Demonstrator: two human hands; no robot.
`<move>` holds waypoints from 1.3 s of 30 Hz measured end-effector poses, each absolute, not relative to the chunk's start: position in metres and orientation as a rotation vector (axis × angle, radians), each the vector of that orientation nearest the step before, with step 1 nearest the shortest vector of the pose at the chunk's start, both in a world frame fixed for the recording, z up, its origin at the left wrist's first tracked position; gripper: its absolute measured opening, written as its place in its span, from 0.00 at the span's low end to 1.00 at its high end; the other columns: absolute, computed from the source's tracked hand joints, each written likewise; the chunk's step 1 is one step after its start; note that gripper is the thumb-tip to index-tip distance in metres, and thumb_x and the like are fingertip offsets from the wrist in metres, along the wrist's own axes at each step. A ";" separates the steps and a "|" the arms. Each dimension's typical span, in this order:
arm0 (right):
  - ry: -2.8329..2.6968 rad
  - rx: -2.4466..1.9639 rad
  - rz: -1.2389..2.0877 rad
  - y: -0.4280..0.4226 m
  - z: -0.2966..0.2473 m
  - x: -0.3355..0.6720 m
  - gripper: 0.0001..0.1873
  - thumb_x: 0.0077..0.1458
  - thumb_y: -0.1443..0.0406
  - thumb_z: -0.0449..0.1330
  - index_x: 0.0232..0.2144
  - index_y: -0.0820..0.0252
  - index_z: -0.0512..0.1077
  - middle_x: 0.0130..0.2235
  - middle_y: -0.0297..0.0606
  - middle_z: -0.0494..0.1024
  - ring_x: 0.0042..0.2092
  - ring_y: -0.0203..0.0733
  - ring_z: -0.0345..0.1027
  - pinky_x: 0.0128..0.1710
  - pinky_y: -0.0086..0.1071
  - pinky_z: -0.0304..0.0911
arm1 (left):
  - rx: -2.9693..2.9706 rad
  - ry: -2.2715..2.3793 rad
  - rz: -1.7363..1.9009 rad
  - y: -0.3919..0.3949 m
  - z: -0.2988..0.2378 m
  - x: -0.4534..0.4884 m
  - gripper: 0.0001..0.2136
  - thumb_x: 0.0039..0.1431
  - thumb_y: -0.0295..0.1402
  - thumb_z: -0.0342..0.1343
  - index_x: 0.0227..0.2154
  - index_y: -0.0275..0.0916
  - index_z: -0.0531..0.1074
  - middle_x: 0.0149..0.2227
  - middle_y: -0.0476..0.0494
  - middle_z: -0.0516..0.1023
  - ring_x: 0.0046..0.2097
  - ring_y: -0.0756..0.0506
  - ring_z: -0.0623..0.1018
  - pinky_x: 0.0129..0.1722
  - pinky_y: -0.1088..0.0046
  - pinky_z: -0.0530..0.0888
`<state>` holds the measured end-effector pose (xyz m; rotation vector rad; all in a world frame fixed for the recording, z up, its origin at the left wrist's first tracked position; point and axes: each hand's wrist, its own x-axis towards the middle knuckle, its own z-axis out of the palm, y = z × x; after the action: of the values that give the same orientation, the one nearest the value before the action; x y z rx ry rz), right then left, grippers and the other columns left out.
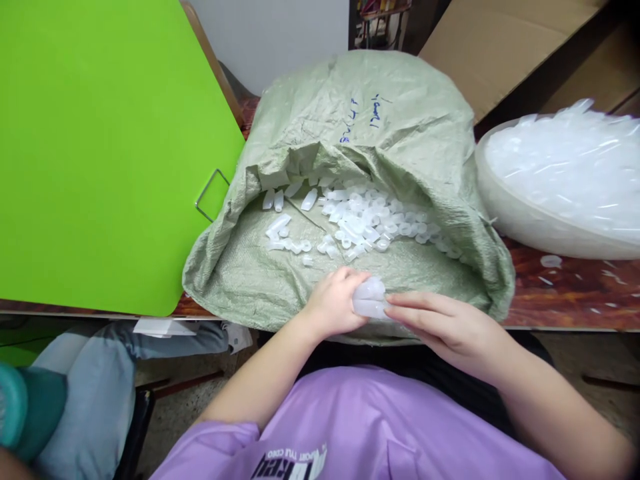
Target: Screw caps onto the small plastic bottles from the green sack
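My left hand (337,303) is closed around a small bunch of translucent white plastic tubes (369,298), held above the front lip of a pale green woven sack (240,283). Against the bunch's right end rest the fingertips of my right hand (445,327), its fingers stretched out and lying together. Just beyond both hands the sack's mouth gapes open. Inside it lies a heap of loose white plastic tubes (360,217), with a few scattered toward the left. My fingers hide part of the held bunch.
A large bowl (530,217) piled with clear plastic pieces (565,160) stands on the right. Small scraps dot the red-brown table (575,293). A bright green board (110,147) with a wire handle covers the left. Cardboard (505,47) leans behind. Another person's jeans-clad leg (95,393) is at lower left.
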<state>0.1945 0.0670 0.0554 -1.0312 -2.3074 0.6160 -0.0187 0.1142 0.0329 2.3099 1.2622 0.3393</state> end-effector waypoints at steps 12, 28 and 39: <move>-2.354 -1.238 0.656 0.066 0.053 0.193 0.14 0.58 0.60 0.52 0.44 0.53 0.71 0.36 0.38 0.78 0.35 0.40 0.73 0.33 0.31 0.68 | 2.402 1.238 0.239 0.114 0.040 -0.014 0.24 0.47 0.39 0.56 0.50 0.43 0.67 0.43 0.42 0.69 0.42 0.41 0.72 0.45 0.66 0.69; -2.266 -1.501 0.597 0.068 0.038 0.193 0.23 0.62 0.56 0.42 0.26 0.57 0.72 0.26 0.37 0.76 0.28 0.39 0.71 0.26 0.30 0.65 | 2.478 1.266 0.126 0.118 0.039 -0.006 0.23 0.45 0.38 0.54 0.48 0.40 0.68 0.40 0.40 0.69 0.41 0.40 0.72 0.43 0.65 0.70; -2.125 -1.380 0.509 0.053 0.027 0.191 0.15 0.58 0.57 0.51 0.41 0.60 0.68 0.39 0.44 0.75 0.39 0.44 0.71 0.37 0.36 0.67 | 2.504 1.311 0.129 0.117 0.036 -0.004 0.22 0.47 0.37 0.54 0.47 0.41 0.68 0.38 0.40 0.69 0.39 0.41 0.72 0.40 0.66 0.71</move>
<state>0.1915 0.0528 0.0270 -1.3799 -2.1246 0.5095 -0.0039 0.1169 0.0362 2.5040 1.3109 0.1293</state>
